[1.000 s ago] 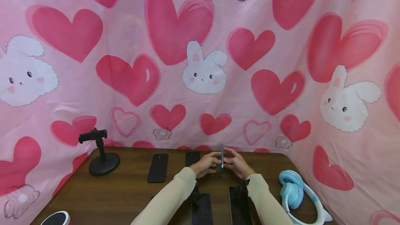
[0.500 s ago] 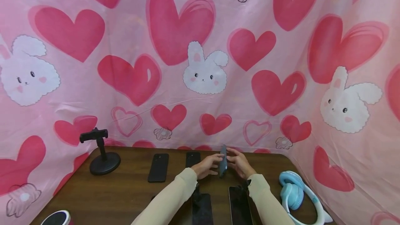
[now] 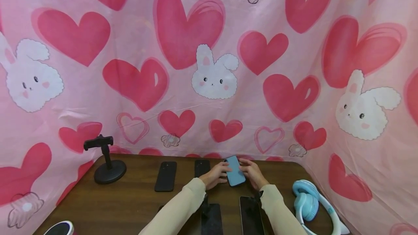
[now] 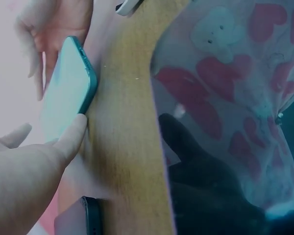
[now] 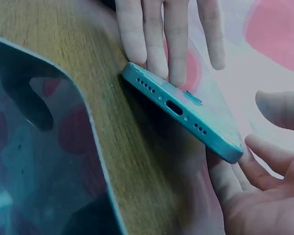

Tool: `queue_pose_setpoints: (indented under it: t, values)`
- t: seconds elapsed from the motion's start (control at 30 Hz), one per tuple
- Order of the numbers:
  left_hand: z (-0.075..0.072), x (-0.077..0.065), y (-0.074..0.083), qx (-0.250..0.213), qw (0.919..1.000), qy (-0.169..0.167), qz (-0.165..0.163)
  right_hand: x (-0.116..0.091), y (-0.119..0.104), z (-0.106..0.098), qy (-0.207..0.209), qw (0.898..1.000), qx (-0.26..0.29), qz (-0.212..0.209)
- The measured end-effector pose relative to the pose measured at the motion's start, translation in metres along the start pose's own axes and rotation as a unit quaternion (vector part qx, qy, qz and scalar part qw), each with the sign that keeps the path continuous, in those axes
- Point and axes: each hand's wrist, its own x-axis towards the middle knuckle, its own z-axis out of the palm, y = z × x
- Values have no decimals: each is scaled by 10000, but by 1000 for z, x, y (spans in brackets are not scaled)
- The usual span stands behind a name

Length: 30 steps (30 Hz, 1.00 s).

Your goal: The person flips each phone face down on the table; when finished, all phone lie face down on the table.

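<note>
A light blue phone (image 3: pixel 236 171) lies tilted between my hands at the back of the table, its back facing up. In the right wrist view its bottom edge with the charging port (image 5: pixel 174 107) shows, the left-hand side being the lower one. My left hand (image 3: pixel 213 174) lays straight fingers (image 5: pixel 176 44) along that lower side. My right hand (image 3: pixel 254 173) supports the other long side, some fingers bent at the edge and others beneath it. Its thumb (image 5: pixel 279 110) stands clear of the phone. The phone's underside is hidden.
Two black phones (image 3: pixel 166 176) (image 3: pixel 201 167) lie left of my hands. Two dark phones (image 3: pixel 211 218) (image 3: pixel 251 215) lie in front. A black phone stand (image 3: pixel 109 168) is at left, blue headphones (image 3: pixel 307 204) at right, and a white-rimmed round object (image 3: pixel 60 228) at front left.
The blue phone has turned from upright on edge, seen as a thin strip, to tilted over with its blue back visible. My hands have stayed almost in place on either side.
</note>
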Motion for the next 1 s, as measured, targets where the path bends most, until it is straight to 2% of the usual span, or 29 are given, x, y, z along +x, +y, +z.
queue_pose_setpoints:
  t: [0.33,0.47,0.7,1.0]
  values:
    - [3,-1,-2,107,9997,0,197,-2,-4,3,308,9939,-1063,12]
    - [4,-1,-1,105,9997,47,200,-3,-1,3,344,9911,-1284,99]
    - [3,1,-2,271,9992,59,284,-5,-4,7,471,9783,-2016,60]
    - [3,0,-7,318,9991,19,273,-10,-8,11,522,9708,-2330,237]
